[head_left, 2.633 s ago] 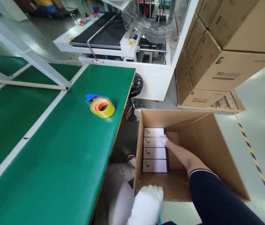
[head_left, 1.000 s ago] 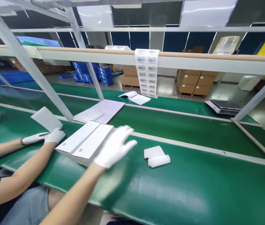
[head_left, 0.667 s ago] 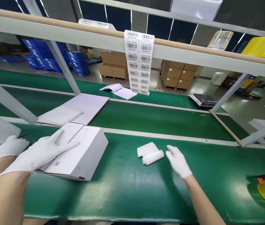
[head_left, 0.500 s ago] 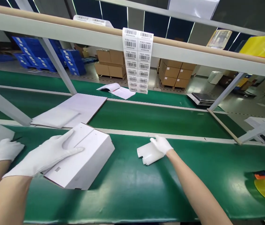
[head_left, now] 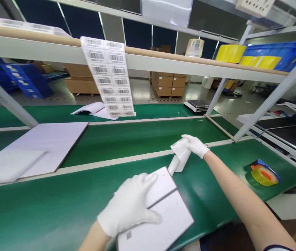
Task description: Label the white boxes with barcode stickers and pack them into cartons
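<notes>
My left hand (head_left: 131, 205), in a white glove, grips a white cardboard box (head_left: 169, 219) at the lower middle, thumb and fingers across its top. A seam runs over that face, and a small grey printed square sits near its lower corner. The box is tilted above the green work surface. My right hand (head_left: 195, 145), also gloved, is closed on a curled, glossy white sheet (head_left: 181, 153) just beyond the box. The sheet hangs in rolled folds; what it is exactly, I cannot tell.
Barcode labels (head_left: 111, 76) hang from the shelf rail (head_left: 148, 61). A yellow tape roll (head_left: 264, 175) lies at the right. On the left are a white board (head_left: 66, 139) and a white foam-like sheet (head_left: 9, 165). An open notebook (head_left: 95, 109) and a scale (head_left: 197, 105) lie farther back.
My view has turned right. My left hand has carried the box rightward, close to the white sheet. My right hand has lifted the sheet. Another person's gloved hand at far left is out of view.
</notes>
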`<state>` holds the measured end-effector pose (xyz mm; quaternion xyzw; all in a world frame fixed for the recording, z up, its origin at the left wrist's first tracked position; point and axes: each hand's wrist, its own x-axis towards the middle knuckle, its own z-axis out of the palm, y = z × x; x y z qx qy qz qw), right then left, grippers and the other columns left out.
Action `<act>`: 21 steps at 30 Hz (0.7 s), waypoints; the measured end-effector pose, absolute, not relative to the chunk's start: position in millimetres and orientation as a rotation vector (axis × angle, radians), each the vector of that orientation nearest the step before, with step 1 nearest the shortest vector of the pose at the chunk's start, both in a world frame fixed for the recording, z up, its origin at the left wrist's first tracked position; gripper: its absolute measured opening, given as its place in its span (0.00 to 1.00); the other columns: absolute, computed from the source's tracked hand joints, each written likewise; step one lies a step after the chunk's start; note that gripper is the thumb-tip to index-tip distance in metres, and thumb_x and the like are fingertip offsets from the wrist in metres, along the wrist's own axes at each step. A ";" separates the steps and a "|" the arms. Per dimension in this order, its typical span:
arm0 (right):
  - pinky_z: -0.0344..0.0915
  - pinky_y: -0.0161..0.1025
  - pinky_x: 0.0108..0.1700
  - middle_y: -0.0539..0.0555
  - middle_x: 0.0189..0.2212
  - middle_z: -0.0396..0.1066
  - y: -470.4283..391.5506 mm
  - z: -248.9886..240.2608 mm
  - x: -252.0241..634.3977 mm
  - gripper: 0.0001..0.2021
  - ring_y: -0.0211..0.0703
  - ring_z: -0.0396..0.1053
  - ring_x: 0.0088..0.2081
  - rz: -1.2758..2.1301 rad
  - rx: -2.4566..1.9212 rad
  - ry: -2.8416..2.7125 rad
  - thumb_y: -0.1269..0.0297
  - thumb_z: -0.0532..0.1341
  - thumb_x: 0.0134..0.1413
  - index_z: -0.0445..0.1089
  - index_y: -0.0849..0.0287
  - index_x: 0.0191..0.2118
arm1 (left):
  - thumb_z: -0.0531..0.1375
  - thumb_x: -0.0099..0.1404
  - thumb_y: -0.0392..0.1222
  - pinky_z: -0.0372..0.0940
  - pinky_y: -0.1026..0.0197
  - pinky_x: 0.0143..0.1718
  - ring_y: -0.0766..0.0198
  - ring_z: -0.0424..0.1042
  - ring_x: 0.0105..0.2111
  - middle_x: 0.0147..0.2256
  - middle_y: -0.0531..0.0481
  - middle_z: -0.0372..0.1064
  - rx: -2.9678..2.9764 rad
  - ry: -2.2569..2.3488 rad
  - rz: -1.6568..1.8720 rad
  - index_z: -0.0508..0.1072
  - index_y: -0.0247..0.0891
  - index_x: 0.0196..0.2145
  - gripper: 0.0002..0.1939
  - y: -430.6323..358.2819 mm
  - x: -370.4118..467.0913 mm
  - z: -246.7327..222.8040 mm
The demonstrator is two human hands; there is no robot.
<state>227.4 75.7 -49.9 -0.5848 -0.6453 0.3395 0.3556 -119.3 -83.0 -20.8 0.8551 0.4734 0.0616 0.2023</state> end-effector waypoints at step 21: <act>0.76 0.48 0.51 0.54 0.43 0.78 -77.1 -4.2 192.1 0.34 0.47 0.77 0.44 0.614 -1.384 -1.506 0.65 0.62 0.61 0.59 0.53 0.71 | 0.64 0.67 0.46 0.73 0.53 0.58 0.53 0.76 0.57 0.61 0.46 0.74 1.608 0.922 1.025 0.73 0.42 0.60 0.24 -35.2 -19.8 -20.2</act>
